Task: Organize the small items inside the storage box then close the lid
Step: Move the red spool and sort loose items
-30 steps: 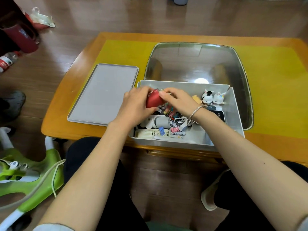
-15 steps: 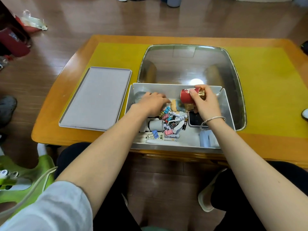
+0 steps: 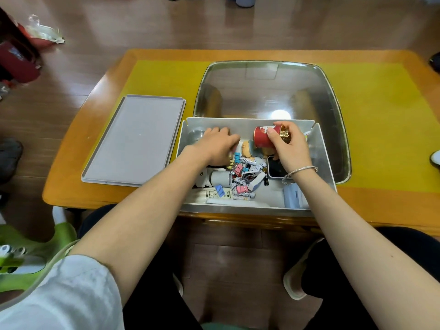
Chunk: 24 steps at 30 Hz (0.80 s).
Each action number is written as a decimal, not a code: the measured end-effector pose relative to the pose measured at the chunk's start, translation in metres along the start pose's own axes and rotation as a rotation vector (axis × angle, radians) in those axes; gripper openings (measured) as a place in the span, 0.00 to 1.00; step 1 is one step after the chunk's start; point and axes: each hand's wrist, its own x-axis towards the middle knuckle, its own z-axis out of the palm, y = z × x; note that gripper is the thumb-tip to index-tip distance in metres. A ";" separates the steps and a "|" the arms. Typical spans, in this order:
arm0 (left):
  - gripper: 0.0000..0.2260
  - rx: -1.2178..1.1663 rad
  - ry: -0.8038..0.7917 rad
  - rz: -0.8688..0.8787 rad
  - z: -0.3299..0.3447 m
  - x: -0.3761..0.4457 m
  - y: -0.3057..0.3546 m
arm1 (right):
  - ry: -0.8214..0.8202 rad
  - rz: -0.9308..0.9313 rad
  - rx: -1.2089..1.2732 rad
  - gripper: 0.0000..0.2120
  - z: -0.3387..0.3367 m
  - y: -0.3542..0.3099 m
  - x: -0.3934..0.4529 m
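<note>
- Head view shows the storage box (image 3: 323,148) at the near edge of the bench (image 3: 71,186), uncovered, with its grey lid (image 3: 135,139) lying flat just beside it on the left.
- The right hand (image 3: 289,145) grips a red can (image 3: 262,136) with a gold end, held tilted over the far right corner of the box. If the grip slips, the can may fall on the small figurine (image 3: 248,148) or on the dark phone (image 3: 276,166) below it and knock them.
- The left hand (image 3: 217,145) reaches into the far left part of the box, fingers bent down among the items; whether it holds anything cannot be told.
- The binder clips (image 3: 238,167) and batteries (image 3: 245,194) lie mixed in the middle. A sweep of the left forearm could push them into a worse heap or over the low near wall.
- The box sits close to the bench edge, so a strong pull toward the person could probably tip it off.
- If the can stands too high, the lid may not close.
</note>
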 end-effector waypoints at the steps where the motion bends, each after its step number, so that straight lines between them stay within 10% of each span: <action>1: 0.12 -0.048 0.015 0.002 -0.004 -0.003 -0.001 | 0.001 -0.001 0.003 0.13 0.000 -0.001 0.000; 11: 0.19 -0.190 -0.172 -0.030 -0.028 -0.035 -0.013 | -0.006 -0.024 -0.001 0.12 0.003 -0.005 0.004; 17: 0.14 -0.077 0.064 -0.003 -0.015 -0.015 -0.008 | -0.021 -0.080 -0.038 0.14 0.002 -0.006 0.010; 24: 0.35 0.187 -0.297 -0.067 0.002 0.004 0.005 | -0.077 -0.120 -0.095 0.14 0.003 -0.003 0.015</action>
